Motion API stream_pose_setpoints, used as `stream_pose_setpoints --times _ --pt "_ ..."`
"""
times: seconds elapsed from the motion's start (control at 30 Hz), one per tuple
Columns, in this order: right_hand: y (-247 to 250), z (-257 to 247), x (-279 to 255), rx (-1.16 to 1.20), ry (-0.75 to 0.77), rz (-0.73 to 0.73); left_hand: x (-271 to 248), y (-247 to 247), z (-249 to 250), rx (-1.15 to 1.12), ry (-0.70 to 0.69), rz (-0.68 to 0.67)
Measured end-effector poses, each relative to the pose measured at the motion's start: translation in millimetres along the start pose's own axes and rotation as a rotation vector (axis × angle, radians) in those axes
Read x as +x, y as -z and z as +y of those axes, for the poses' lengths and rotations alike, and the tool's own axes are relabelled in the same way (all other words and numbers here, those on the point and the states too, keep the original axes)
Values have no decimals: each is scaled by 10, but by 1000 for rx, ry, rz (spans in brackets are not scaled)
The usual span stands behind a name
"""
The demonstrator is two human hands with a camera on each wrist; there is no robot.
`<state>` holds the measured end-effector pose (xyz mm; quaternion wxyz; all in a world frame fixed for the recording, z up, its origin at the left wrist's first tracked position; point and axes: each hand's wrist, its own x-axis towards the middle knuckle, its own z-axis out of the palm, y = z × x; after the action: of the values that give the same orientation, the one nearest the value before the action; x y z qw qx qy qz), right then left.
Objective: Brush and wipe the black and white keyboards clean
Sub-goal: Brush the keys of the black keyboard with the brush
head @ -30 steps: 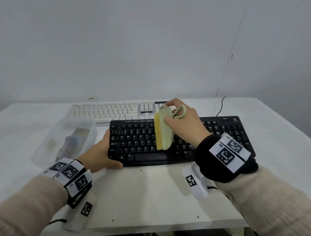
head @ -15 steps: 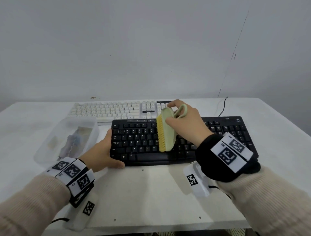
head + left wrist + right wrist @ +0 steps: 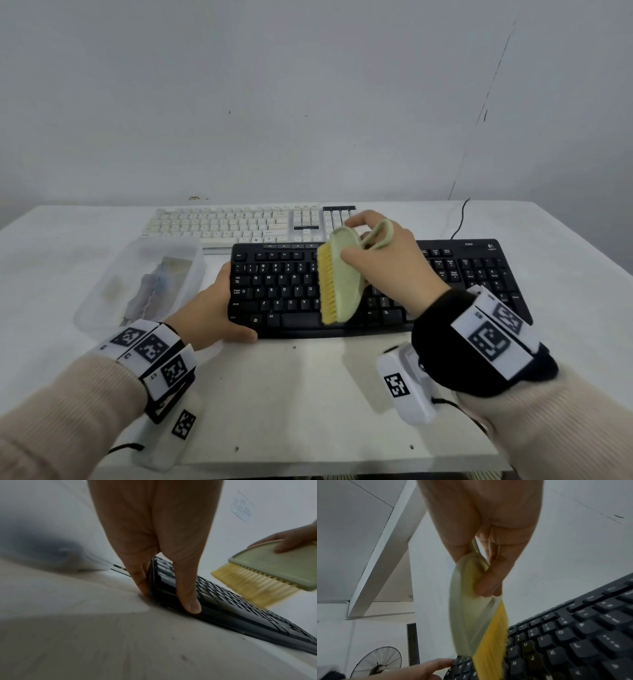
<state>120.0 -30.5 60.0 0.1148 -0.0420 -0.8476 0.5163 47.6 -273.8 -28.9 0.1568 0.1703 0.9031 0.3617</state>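
On a white table (image 3: 308, 394), 2 keyboards lie side by side: the black keyboard (image 3: 445, 274) nearer the person, the white keyboard (image 3: 222, 224) just behind it. The left hand (image 3: 212, 311) grips the black one's left end. The right hand (image 3: 387, 263) holds a pale green brush (image 3: 342, 287) (yellow bristles on the middle keys). A clear plastic box (image 3: 102, 301) sits left.
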Motion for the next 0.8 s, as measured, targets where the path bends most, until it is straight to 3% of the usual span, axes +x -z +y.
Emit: stream_pose_setpoints --times 0.17,0.47,0.67,0.8 --pt "-140 -36 187 -19 52 29 2 -1 11 0 7 1" --pt "-85 73 -15 -56 -36 -171 -26 7 39 -9 12 -10" --pt "-108 -13 105 19 38 -21 -18 0 17 -12 -4 -4" --pt "-158 76 31 -63 27 -92 -18 6 18 -15 2 -5"
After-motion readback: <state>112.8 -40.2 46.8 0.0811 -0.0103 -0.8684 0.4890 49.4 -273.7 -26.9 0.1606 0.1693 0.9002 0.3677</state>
